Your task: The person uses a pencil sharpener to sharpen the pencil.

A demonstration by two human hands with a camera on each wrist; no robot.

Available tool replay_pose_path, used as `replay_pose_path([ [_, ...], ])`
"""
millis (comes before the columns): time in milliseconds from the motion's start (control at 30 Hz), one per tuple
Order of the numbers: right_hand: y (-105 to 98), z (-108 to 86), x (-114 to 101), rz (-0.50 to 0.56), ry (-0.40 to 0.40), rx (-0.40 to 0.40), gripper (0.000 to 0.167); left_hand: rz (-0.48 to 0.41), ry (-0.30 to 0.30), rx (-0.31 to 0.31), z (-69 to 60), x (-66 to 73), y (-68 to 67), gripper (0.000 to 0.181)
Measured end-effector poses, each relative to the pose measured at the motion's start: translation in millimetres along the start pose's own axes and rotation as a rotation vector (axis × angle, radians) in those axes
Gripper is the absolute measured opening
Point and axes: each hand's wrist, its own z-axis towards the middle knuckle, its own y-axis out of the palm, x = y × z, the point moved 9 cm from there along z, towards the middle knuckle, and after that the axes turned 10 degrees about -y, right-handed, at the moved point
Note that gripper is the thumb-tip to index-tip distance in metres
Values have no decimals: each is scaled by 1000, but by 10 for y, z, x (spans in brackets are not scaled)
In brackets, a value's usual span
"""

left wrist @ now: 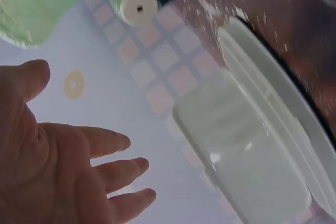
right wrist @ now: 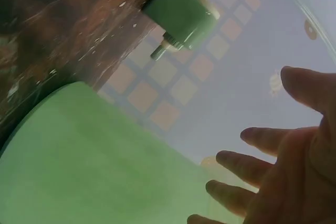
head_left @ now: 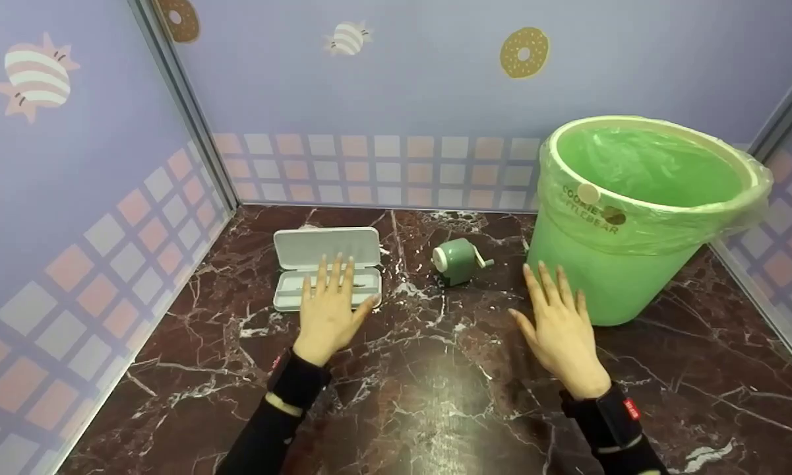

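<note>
In the head view my left hand (head_left: pixel 330 313) is held with straight fingers in front of an opened pale grey pencil case (head_left: pixel 326 247), covering part of its lower half. A thin pencil-like item (head_left: pixel 363 285) lies in the case, mostly hidden. The left wrist view shows the left hand (left wrist: pixel 58 166) apart from the case (left wrist: pixel 247 145). My right hand (head_left: pixel 560 330), fingers spread, is beside the green bin (head_left: pixel 607 284) and holds nothing. Between the hands, farther back, stands a green hand-crank pencil sharpener (head_left: pixel 458 260), its crank (head_left: pixel 483 260) toward the right.
A clear plastic bag (head_left: pixel 633 224) lines the bin and folds over its rim. Patterned panels (head_left: pixel 396 79) wall the back and both sides. Everything stands on a dark red marbled tabletop (head_left: pixel 422 382).
</note>
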Motion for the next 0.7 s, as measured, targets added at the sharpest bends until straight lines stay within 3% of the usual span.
replay_pose_path([
  [100, 37, 100, -106, 52, -37, 8, 72, 20, -39, 6, 89, -177, -35, 83],
  [267, 145, 315, -367, 227, -125, 31, 70, 26, -119, -30, 211, -543, -47, 83],
  [500, 414, 612, -829, 501, -211, -11, 65, -109, -208, -119, 284, -967, -25, 83],
  [700, 703, 840, -1113, 733, -220, -59, 59, -197, -248, -198, 338, -1188, 83, 83],
])
